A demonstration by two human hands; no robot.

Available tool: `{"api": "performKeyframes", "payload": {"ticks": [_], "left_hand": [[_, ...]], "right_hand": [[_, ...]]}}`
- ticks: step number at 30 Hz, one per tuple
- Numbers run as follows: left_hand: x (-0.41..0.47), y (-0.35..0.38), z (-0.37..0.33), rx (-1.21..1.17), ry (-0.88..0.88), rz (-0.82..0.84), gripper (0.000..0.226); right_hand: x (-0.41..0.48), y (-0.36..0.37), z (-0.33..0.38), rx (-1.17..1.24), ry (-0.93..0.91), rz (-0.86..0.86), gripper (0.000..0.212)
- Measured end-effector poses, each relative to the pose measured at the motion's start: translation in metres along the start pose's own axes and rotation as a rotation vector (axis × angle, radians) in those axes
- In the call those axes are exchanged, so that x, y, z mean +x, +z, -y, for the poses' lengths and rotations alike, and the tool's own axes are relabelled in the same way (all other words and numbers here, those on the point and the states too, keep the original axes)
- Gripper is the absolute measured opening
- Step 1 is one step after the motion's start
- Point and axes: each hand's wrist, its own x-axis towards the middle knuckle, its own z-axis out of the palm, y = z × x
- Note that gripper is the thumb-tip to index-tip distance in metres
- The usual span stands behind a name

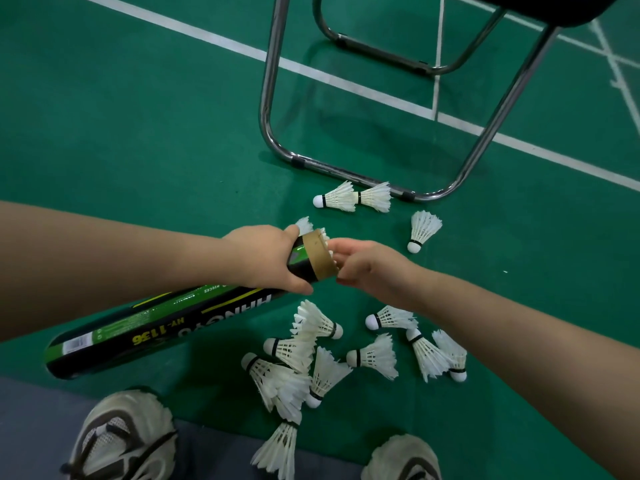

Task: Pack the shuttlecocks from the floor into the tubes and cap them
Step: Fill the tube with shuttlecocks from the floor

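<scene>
My left hand (268,258) grips a long black and green shuttlecock tube (166,323) near its open cardboard mouth (320,256), holding it slanted above the floor. White feathers of a shuttlecock (325,237) stick out of that mouth. My right hand (370,266) is at the mouth, its fingertips against those feathers. Several loose white shuttlecocks (322,355) lie scattered on the green floor below my hands. Two nested shuttlecocks (353,197) and a single one (422,230) lie farther away. No cap is in view.
A folding chair with chrome legs (349,174) stands just beyond the shuttlecocks, its dark seat (540,8) at the top right. White court lines (346,84) cross the green floor. My two pale sneakers (121,441) are at the bottom edge.
</scene>
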Motion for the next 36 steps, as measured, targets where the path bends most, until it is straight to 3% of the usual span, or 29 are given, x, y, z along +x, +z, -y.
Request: {"api": "performKeyframes", "payload": {"ticks": [7, 11, 13, 15, 17, 19, 21, 23, 27, 31, 34, 36], "left_hand": [[-0.005, 0.001, -0.015, -0.016, 0.063, -0.014, 0.062], [-0.010, 0.004, -0.018, 0.017, 0.104, 0.018, 0.062], [-0.007, 0.001, -0.019, 0.013, 0.100, 0.004, 0.063], [-0.001, -0.004, -0.018, 0.004, 0.078, -0.024, 0.065], [0.004, -0.009, -0.018, -0.007, 0.053, -0.037, 0.067], [0.004, -0.007, -0.014, -0.004, 0.052, -0.023, 0.068], [0.000, 0.002, -0.007, 0.017, 0.058, 0.017, 0.068], [-0.007, 0.014, 0.002, 0.058, 0.064, 0.059, 0.068], [-0.018, 0.034, 0.015, 0.101, 0.056, 0.140, 0.066], [-0.021, 0.044, 0.022, 0.113, 0.029, 0.191, 0.067], [-0.020, 0.045, 0.023, 0.098, 0.028, 0.196, 0.067], [-0.019, 0.044, 0.022, 0.089, 0.030, 0.190, 0.066]], "right_hand": [[-0.004, -0.004, -0.001, 0.077, 0.114, 0.206, 0.062], [0.003, 0.010, -0.003, 0.055, 0.162, 0.241, 0.035], [0.010, 0.014, -0.004, 0.025, 0.146, 0.101, 0.022], [0.019, 0.014, -0.003, -0.009, 0.068, -0.169, 0.012], [0.025, 0.007, 0.000, 0.028, -0.008, -0.448, 0.021], [0.026, -0.007, -0.001, 0.031, -0.029, -0.608, 0.028], [0.025, -0.024, -0.015, -0.228, -0.005, -0.695, 0.021], [0.021, -0.030, -0.032, -0.715, 0.056, -0.617, 0.017], [0.021, -0.012, -0.068, -1.440, -0.081, -0.145, 0.046], [0.031, 0.014, -0.090, -1.645, -0.339, 0.093, 0.061], [0.040, 0.020, -0.091, -1.728, -0.339, 0.180, 0.056], [0.043, 0.017, -0.088, -1.712, -0.313, 0.151, 0.044]]}}
